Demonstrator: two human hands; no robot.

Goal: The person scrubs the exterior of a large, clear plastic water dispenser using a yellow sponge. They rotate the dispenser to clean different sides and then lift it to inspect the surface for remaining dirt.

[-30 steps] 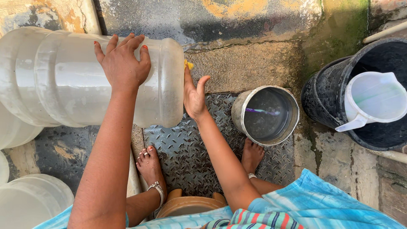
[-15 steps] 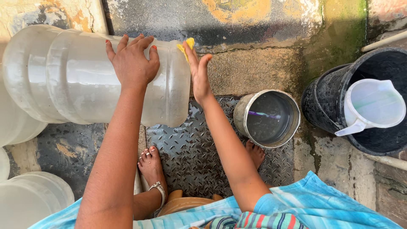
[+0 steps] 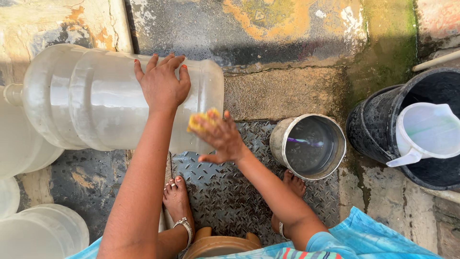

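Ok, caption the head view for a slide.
Left hand steadies a jug lying sideways; right hand presses a yellow sponge to it.

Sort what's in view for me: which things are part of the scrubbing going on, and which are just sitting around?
In use:
- large clear water jug, lying on its side
- left hand, flat on the jug
- right hand, blurred, with the yellow sponge at the jug's base

Sitting around:
- metal pot of water
- black bucket holding a white pitcher
- other clear jugs

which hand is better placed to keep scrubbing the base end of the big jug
Right. The right hand already holds the yellow sponge against the end of the clear water jug. The left hand lies flat on top of the jug, apparently steadying it.
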